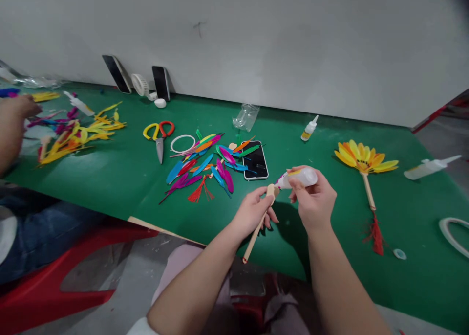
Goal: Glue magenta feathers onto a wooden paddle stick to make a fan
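Note:
My left hand (pixel 252 210) is closed round a thin wooden fan handle (pixel 253 242), whose rounded head points up and away from me. In my right hand (pixel 317 198) is a white glue bottle (pixel 303 177), tilted so its nozzle meets or nearly meets the handle's head. Whether glue is coming out is too small to tell. Just beyond my left hand lies a pile of coloured feathers (pixel 201 164), with a red tassel (pixel 200 190) at its near edge. A phone (pixel 255 161) lies flat beside the feathers.
On the right are a yellow feather fan (pixel 366 159), another glue bottle (pixel 428 167) and a tape roll (pixel 452 232). A small bottle (pixel 309 129) stands behind. Scissors (pixel 159 137) and a white ring (pixel 182 144) lie left. A co-worker's hand (pixel 18 112) is over yellow feathers (pixel 84 134).

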Available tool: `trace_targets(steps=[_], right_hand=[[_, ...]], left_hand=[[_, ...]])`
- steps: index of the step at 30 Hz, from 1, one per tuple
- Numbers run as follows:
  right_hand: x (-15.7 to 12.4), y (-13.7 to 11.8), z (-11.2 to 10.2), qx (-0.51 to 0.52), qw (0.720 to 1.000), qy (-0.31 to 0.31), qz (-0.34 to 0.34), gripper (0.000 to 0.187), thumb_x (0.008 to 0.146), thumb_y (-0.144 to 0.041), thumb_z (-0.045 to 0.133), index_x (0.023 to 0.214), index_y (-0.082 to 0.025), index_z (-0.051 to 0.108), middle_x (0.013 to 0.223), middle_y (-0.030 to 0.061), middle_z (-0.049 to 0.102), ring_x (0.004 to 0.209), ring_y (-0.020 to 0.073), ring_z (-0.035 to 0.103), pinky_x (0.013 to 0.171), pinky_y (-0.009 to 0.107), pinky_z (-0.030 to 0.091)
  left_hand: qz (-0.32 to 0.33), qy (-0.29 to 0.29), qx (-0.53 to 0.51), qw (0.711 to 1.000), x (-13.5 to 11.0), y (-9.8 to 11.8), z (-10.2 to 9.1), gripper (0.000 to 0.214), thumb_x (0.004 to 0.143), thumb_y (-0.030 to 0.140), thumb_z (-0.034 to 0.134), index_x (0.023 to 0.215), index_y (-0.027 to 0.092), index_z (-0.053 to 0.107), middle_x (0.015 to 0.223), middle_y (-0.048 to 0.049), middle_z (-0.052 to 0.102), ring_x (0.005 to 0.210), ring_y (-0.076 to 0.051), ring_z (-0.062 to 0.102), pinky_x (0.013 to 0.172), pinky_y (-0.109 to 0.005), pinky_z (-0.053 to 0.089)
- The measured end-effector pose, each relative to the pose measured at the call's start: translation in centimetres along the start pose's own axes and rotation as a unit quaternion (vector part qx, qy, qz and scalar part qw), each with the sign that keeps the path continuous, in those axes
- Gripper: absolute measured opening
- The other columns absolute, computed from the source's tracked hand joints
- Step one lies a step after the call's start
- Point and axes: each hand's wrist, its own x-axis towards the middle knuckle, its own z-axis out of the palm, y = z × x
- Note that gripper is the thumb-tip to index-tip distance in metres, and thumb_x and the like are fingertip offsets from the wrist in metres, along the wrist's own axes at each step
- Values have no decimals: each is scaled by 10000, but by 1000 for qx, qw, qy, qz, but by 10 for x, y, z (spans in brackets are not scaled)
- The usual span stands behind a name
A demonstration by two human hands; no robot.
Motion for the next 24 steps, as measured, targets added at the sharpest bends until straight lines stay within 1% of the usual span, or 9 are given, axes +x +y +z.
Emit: trace_targets(steps=[3, 7, 10, 12, 14, 16, 18, 21, 24], right_hand=[[1, 4, 1, 20, 1000, 13, 7, 228, 691, -300, 642, 883, -198, 576, 803, 8, 618, 397, 54, 460, 337, 208, 394], [5, 7, 2, 57, 997, 52, 5, 251, 710, -333, 617, 908, -192, 554, 827, 14, 614, 384, 43, 450, 321, 196, 363], [10, 7, -1, 119, 989, 82, 14, 279, 743, -343, 571, 974, -196, 515, 854, 18, 607, 388, 40, 453, 322, 189, 345], [14, 7, -5, 164, 981, 98, 33, 308, 749, -332, 557, 1022, -222, 466, 840, 10, 616, 385, 46, 460, 327, 188, 340], [17, 7, -10, 201, 972, 106, 54, 327, 742, -327, 553, 1032, -249, 422, 811, -1, 629, 379, 51, 460, 329, 186, 336], [20, 8, -14, 237, 963, 103, 82, 305, 725, -335, 560, 983, -251, 421, 805, -2, 635, 401, 56, 476, 338, 183, 339], [23, 9, -18, 275, 948, 107, 118, 262, 702, -351, 582, 892, -229, 448, 805, -3, 627, 438, 57, 493, 345, 174, 341], [26, 12, -21, 321, 922, 138, 168, 273, 665, -378, 636, 801, -198, 482, 680, -51, 564, 423, 28, 452, 320, 131, 300], [30, 20, -23, 327, 909, 173, 193, 328, 643, -433, 657, 789, -174, 521, 593, -71, 501, 406, 14, 417, 303, 108, 294]], left_hand=[[1, -2, -2, 1000, 0, -1, -1, 399, 797, 408, 438, 1095, 144, 459, 483, 9, 583, 307, -81, 465, 301, -144, 322], [5, 4, -5, 1000, 0, -1, -1, 421, 796, 399, 435, 1125, 138, 450, 483, 8, 585, 304, -82, 462, 300, -148, 316], [1, 11, -5, 1000, 0, -1, -1, 410, 795, 391, 433, 1115, 135, 453, 481, 7, 585, 303, -79, 457, 304, -145, 318], [2, 10, -10, 1000, 0, -1, -2, 411, 793, 398, 435, 1109, 137, 455, 482, 6, 585, 305, -78, 456, 307, -146, 320], [6, 9, -13, 1000, 0, -1, -2, 413, 788, 404, 441, 1103, 139, 461, 486, 6, 586, 307, -78, 455, 306, -146, 317], [5, 13, -13, 1000, 0, -1, -2, 415, 783, 401, 444, 1104, 139, 464, 484, 8, 583, 304, -76, 451, 306, -145, 314], [2, 18, -11, 1000, 1, 0, -2, 419, 781, 397, 441, 1112, 141, 460, 480, 9, 582, 300, -75, 449, 307, -142, 313], [-1, 18, -8, 1000, 1, -1, -2, 416, 783, 393, 426, 1116, 146, 453, 480, 6, 587, 298, -74, 454, 310, -134, 309], [4, 19, -7, 1000, 2, -2, -2, 395, 780, 380, 416, 1095, 146, 463, 483, 4, 591, 293, -72, 450, 305, -131, 297]])
